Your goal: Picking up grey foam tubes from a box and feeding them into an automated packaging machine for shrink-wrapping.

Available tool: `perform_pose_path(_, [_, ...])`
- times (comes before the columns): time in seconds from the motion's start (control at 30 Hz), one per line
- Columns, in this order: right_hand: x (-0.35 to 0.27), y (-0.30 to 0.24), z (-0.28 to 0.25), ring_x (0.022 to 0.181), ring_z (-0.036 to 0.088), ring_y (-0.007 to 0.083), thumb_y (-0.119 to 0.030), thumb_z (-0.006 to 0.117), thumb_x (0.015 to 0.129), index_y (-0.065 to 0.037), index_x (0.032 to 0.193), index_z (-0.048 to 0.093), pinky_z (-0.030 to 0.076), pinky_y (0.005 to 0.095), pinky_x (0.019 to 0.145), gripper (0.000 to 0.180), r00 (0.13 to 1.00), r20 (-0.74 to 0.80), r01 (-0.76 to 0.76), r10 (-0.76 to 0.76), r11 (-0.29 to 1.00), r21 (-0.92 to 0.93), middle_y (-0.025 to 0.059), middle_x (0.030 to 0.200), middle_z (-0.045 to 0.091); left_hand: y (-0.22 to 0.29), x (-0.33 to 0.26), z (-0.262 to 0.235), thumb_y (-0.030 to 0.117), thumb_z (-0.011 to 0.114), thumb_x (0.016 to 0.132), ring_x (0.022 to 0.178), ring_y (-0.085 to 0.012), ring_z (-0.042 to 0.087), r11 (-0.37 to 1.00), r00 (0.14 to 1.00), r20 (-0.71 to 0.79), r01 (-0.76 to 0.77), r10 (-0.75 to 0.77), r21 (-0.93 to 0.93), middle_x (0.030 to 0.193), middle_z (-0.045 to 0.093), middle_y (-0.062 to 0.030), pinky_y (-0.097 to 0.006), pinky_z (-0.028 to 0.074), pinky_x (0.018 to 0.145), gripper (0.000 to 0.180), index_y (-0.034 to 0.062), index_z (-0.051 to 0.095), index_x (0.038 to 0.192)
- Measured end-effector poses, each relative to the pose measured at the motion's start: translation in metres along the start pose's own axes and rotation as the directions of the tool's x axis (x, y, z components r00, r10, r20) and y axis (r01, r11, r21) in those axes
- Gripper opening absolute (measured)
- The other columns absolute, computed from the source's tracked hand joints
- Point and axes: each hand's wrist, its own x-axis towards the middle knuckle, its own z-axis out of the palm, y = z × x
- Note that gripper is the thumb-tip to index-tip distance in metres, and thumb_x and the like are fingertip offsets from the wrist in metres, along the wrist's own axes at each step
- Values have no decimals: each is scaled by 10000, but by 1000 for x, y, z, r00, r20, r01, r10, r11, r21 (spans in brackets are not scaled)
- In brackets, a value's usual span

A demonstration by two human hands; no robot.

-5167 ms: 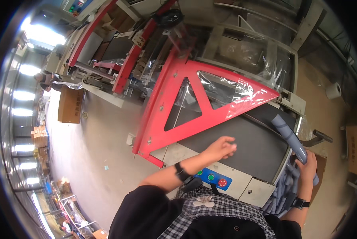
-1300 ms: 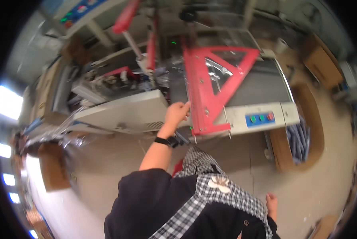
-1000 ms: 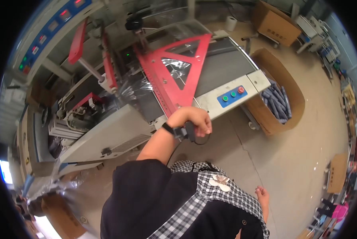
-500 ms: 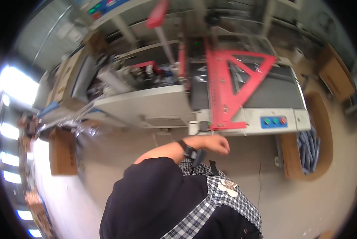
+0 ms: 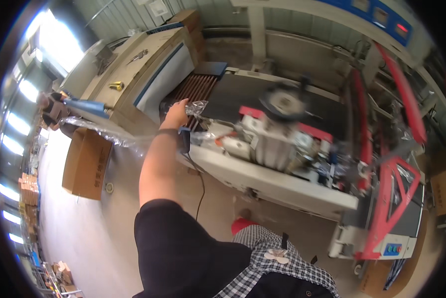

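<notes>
My left hand reaches forward over the near side of the machine, by its brown rollers. A crumpled piece of clear plastic film sticks out from its fingers, which look closed on it, though the hand is slightly blurred. At the wrist is a small dark device, and a thin black cord hangs below it. Right of the hand, a dark conveyor belt runs past the rollers. My right hand is out of view.
Right of the belt stand a black round wheel, red guard bars and a red triangular frame. A cardboard box sits on the floor at left. Yellow tape lies on the cabinet top. Another person is far left.
The view has swung left along the machine, bringing the rollers and cabinet closer. My left hand has gone from in front of my body to the film by the rollers.
</notes>
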Motion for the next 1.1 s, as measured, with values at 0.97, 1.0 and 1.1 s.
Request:
perform_pose_path(0.97, [-95,9,91,728,660,286,-196,544,881,40,1110,530,538,366,598,328,928,112,-359,354,933,22,180,956,656,-88,-211,116,318,595,794,1133,-341,514,980,705,703,60,94,-191,1201,557,-197,-427,416,956,507,75,533,1235])
perform_pose_path(1.0, [-92,29,92,739,661,290,-208,543,893,42,1129,524,536,365,618,344,914,148,-392,378,916,84,189,967,655,-60,-224,128,328,588,802,1118,-352,523,974,657,727,-58,201,-217,1195,562,-195,-427,415,957,506,88,527,1244])
perform_pose_path(1.1, [-116,49,87,764,661,286,-214,548,903,37,1133,529,531,367,654,341,908,137,-416,395,888,194,183,974,653,25,-260,149,367,589,810,1104,-364,534,880,454,765,-359,457,-312,1195,565,-194,-425,414,959,518,93,527,1246])
